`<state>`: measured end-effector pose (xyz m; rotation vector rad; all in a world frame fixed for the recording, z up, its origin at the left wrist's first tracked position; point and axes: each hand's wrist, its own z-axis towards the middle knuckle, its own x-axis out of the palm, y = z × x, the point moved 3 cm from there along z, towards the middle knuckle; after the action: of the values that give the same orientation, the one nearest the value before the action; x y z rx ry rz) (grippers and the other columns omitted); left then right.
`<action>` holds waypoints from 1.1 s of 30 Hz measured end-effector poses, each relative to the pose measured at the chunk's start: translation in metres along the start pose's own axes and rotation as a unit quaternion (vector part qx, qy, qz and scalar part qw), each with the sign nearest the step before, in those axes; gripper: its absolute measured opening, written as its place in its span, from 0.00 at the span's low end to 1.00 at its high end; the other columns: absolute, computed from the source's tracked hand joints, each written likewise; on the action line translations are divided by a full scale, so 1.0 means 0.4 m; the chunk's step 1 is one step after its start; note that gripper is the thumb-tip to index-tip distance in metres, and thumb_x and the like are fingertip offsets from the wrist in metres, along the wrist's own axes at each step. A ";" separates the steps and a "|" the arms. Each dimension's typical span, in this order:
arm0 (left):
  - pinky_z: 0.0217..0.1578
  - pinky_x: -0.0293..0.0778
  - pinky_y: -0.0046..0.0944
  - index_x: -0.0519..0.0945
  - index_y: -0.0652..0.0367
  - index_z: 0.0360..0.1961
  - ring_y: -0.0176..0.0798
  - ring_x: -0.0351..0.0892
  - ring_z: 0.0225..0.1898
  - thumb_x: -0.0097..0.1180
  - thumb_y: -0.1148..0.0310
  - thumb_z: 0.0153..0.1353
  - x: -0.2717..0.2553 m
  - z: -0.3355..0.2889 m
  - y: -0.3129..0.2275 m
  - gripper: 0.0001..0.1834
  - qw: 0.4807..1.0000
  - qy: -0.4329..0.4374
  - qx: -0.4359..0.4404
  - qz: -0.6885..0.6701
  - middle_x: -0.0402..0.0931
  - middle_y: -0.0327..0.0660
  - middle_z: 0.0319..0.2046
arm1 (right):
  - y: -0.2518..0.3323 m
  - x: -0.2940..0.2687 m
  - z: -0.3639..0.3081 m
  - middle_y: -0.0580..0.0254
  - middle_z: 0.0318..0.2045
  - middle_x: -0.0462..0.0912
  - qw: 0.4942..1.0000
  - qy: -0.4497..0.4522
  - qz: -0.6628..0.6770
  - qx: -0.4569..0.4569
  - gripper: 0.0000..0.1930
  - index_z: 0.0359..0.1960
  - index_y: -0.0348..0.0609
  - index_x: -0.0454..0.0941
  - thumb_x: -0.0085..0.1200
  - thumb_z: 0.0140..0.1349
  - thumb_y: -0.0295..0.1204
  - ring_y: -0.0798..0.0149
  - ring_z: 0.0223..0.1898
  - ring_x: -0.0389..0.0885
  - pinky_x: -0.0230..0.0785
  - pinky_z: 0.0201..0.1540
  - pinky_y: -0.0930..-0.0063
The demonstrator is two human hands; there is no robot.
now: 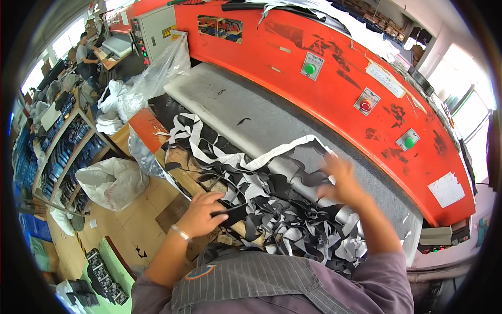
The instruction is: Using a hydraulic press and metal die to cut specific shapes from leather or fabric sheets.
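A long, narrow strip of white scrap material [280, 150] arches from the left of the pile up to my right hand [345, 183]. The fingers of that hand are curled on the strip's end, over the grey machine bed. A dark curved scrap [308, 178] hangs beside those fingers. My left hand [201, 215], with a pale band at its wrist, is lower left at the edge of the pile. Its thumb and fingers close around a black scrap [234, 215]. Between my hands and in front of my apron lies a heap of black, grey and white cut offcuts [285, 222].
Beyond the grey bed [230, 99] stands a red machine beam [334, 89] with green buttons [309, 69] and a red button [365, 105]. At left are a white sack [112, 183] and a shelf [68, 152] of blue items. Another person [85, 55] works far back left.
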<state>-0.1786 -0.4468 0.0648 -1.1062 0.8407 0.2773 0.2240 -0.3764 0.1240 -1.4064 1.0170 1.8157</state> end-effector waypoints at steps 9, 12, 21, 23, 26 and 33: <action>0.54 0.61 0.47 0.77 0.53 0.39 0.46 0.77 0.42 0.47 0.53 0.65 0.101 0.063 0.033 0.15 0.987 0.041 0.008 0.157 0.79 0.44 0.33 | 0.298 -0.014 -0.636 0.44 0.68 0.54 0.908 0.324 -0.111 0.241 0.35 0.68 0.56 0.59 0.53 0.59 0.48 0.38 0.66 0.56 0.57 0.63 0.47; 0.45 0.66 0.48 0.75 0.53 0.36 0.49 0.79 0.35 0.44 0.54 0.67 0.103 0.091 0.013 0.15 0.981 0.052 -0.039 0.183 0.79 0.45 0.27 | 0.224 0.048 -0.720 0.41 0.67 0.57 0.917 0.224 -0.027 0.329 0.44 0.69 0.57 0.56 0.64 0.50 0.46 0.35 0.64 0.58 0.60 0.61 0.48; 0.17 0.72 0.49 0.76 0.51 0.27 0.52 0.76 0.15 0.44 0.52 0.66 0.084 0.085 0.005 0.18 0.968 -0.061 0.021 0.244 0.74 0.44 0.13 | 0.127 0.171 -0.625 0.38 0.49 0.77 0.931 0.256 0.112 0.235 0.40 0.58 0.42 0.67 0.69 0.39 0.34 0.46 0.53 0.77 0.70 0.51 0.55; 0.15 0.70 0.48 0.76 0.51 0.26 0.50 0.76 0.13 0.47 0.52 0.64 0.000 0.065 -0.019 0.17 0.950 -0.139 0.036 0.278 0.73 0.44 0.11 | 0.128 0.183 -0.571 0.44 0.34 0.83 0.951 0.243 0.044 0.187 0.35 0.52 0.37 0.70 0.69 0.37 0.29 0.50 0.38 0.84 0.75 0.40 0.67; 0.17 0.70 0.47 0.76 0.52 0.25 0.50 0.77 0.16 0.52 0.55 0.62 -0.179 -0.004 -0.076 0.15 0.928 -0.265 0.009 0.263 0.74 0.44 0.13 | 0.161 0.222 -0.496 0.53 0.31 0.82 0.944 0.155 0.239 0.168 0.28 0.50 0.38 0.72 0.65 0.43 0.24 0.56 0.35 0.82 0.74 0.37 0.65; 0.32 0.72 0.39 0.79 0.66 0.36 0.41 0.79 0.28 0.52 0.56 0.65 -0.339 -0.374 0.057 0.19 0.865 -0.465 -0.186 -0.024 0.79 0.48 0.24 | 0.357 0.038 0.218 0.69 0.30 0.77 0.802 -0.160 0.538 0.207 0.13 0.42 0.39 0.74 0.57 0.54 0.26 0.72 0.31 0.73 0.66 0.38 0.78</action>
<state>-0.3510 -0.5395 0.1187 -1.1626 -0.1212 0.8760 0.0580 -0.3745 0.1496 -0.1399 2.0941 2.2002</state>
